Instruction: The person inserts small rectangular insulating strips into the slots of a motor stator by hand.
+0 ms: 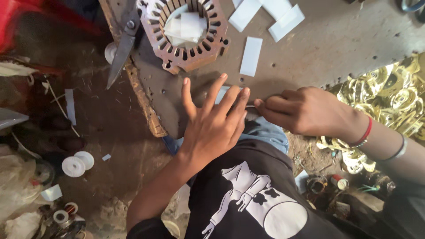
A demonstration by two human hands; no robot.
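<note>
My left hand (212, 119) lies flat with fingers spread on a white paper strip (222, 94) at the near edge of the grey work board (318, 48). My right hand (301, 109) is closed in a pinch just to the right, its thumb and fingers at the strip's end beside my left fingertips. What it pinches is too small to make out. A rusty slotted motor stator core (186, 33) with white paper pieces inside sits at the board's far side.
Loose white paper strips (251, 55) lie on the board. Large scissors (121, 44) rest at the board's left edge. White spools (77, 163) sit on the dirt floor to the left. Shiny gold metal parts (394, 97) are heaped at the right.
</note>
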